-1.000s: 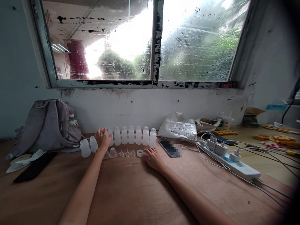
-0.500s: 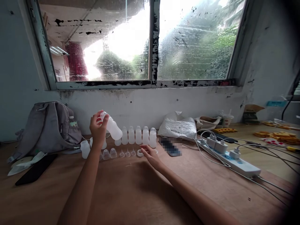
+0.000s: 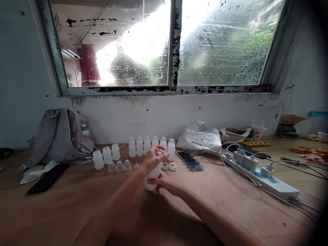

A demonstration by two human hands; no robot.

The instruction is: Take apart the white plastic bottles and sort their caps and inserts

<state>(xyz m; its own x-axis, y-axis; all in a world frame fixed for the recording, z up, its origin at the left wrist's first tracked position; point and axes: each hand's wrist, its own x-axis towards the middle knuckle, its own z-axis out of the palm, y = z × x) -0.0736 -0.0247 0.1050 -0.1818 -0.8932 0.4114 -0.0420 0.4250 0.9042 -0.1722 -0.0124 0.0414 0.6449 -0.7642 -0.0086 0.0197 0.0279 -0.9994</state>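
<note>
A frosted white bottle (image 3: 150, 183) is tilted above the table between my two hands. My left hand (image 3: 154, 158) is closed round its upper end, and my right hand (image 3: 164, 182) grips its lower end. Beyond them, several capped bottles (image 3: 132, 147) stand in a row near the wall. Three open bottles (image 3: 98, 160) stand to the left. Three clear domed caps (image 3: 119, 166) sit in front of those, with a clear nipple (image 3: 136, 166) beside them. Two white rings (image 3: 173, 166) lie right of my hands.
A grey backpack (image 3: 61, 136) leans at the left wall, with a black flat item (image 3: 47, 179) before it. A silvery package (image 3: 200, 139), a blurred phone (image 3: 191, 161) and a white power strip (image 3: 269, 181) with cables lie to the right.
My left hand has brought the bottle right and down from the left side. My right hand has moved nearer from the rings and taken hold of the bottle's lower end. The view has shifted slightly.
</note>
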